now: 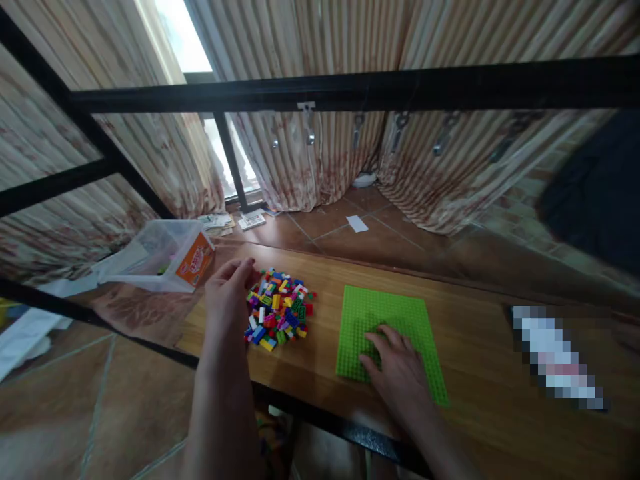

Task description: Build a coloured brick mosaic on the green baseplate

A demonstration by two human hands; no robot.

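Note:
My left hand (229, 275) is at the left edge of a pile of toy bricks (277, 307), which are many-coloured and lie loose on the wooden table. Its thumb and fingers are pressed together, and what they hold, if anything, cannot be made out. A square green studded baseplate (360, 307) lies flat to the right of the pile. Over its lower middle rests my right hand (397, 363), with thumb and fingers apart and curved down towards the studs. I see no brick in it, though the palm side is hidden.
A clear plastic bin (155, 250) with an orange label stands left of the bricks. On the table's right lies a pixelated flat object (557, 360). A black metal bar (350, 90) with hanging hooks crosses beyond the table, before the curtains (310, 40).

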